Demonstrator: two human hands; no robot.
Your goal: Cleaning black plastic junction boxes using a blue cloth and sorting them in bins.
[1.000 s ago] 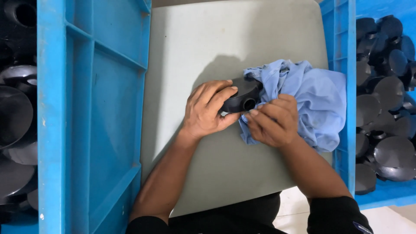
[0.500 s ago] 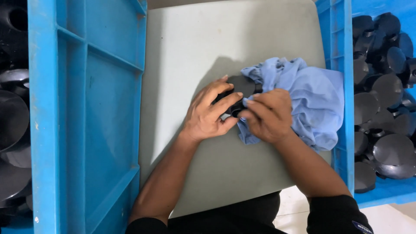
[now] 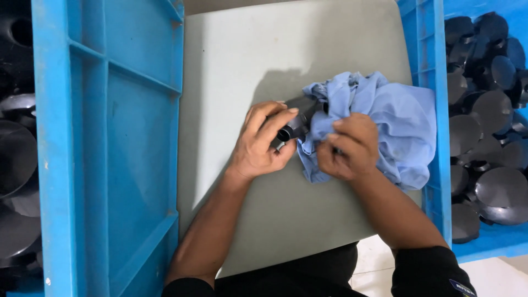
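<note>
Blue crates flanking both hands

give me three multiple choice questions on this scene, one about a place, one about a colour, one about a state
1. Where do the loose black round parts lie on the person's right?
A. on the grey board
B. in the blue crate at the right edge
C. in the person's lap

2. What colour is the cloth?
A. light blue
B. red
C. white

3. What is the left hand doing?
A. resting flat and empty on the board
B. gripping a small black part
C. reaching into the left crate

Answers:
1. B, the parts sit heaped inside the right blue crate, off the grey board.
2. A, the crumpled cloth is pale blue.
3. B, its fingers close round the black part, while the right hand bunches the cloth against it.
</note>
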